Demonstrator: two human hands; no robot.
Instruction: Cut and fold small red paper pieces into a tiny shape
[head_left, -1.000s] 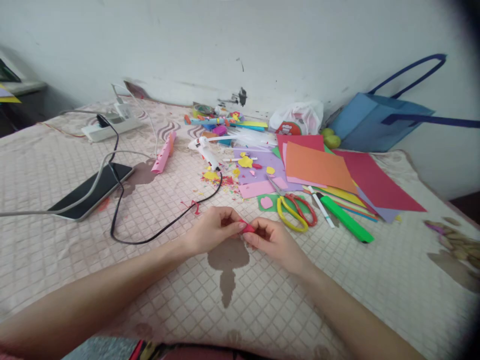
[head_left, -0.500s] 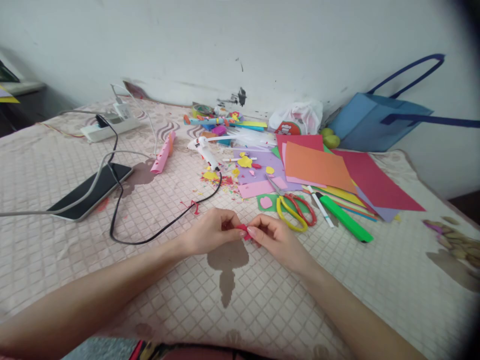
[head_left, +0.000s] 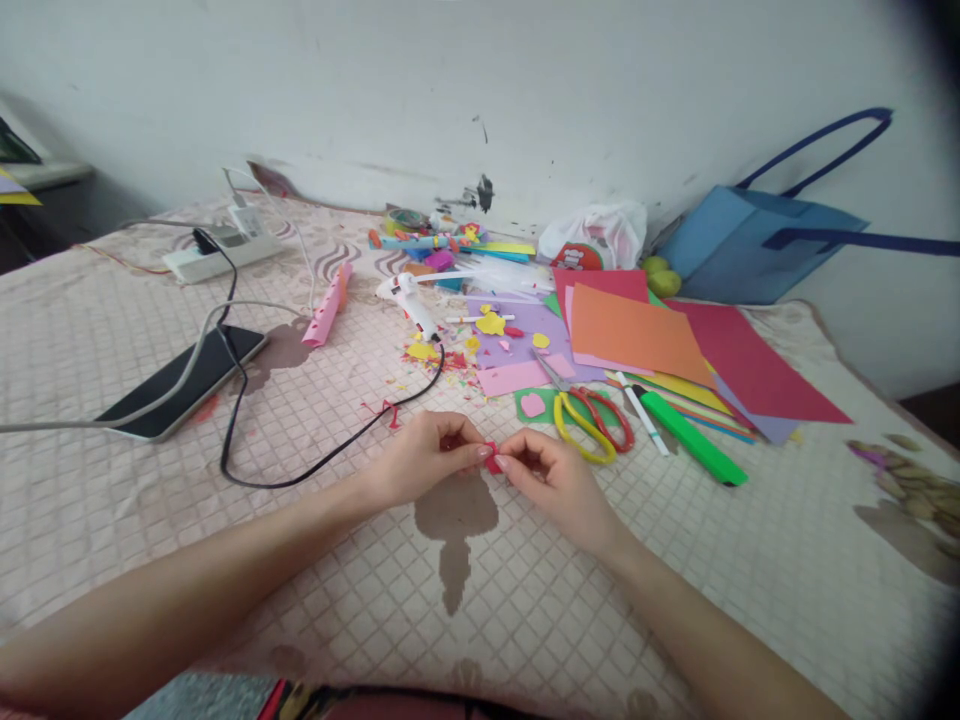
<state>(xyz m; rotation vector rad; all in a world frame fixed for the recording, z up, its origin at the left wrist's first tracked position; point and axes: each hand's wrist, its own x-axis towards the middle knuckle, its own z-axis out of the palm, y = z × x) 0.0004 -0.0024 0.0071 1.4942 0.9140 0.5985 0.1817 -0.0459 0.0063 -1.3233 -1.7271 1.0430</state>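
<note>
Between my fingertips is a small red piece of craft foam or paper (head_left: 491,460), partly covered by the thumbs. My left hand (head_left: 433,458) pinches its left side, and my right hand (head_left: 553,487) pinches it from the right. Both hands are held just above the patterned tablecloth (head_left: 360,590). Beyond the right hand lie scissors (head_left: 592,422) with one yellow and one red handle, their blades over a green sheet (head_left: 551,403) that bears a pink cut-out (head_left: 532,404).
A white glue gun (head_left: 414,308) stands behind the hands, its black cord (head_left: 330,460) curving left. A phone (head_left: 184,385) and power strip (head_left: 217,257) are at left. Coloured sheets (head_left: 637,335), a green cutter (head_left: 694,438) and a blue bag (head_left: 757,245) occupy the right.
The fingers have shifted slightly on the red piece, which shows at a different angle. My left hand is a touch higher. Everything else on the table stays put.
</note>
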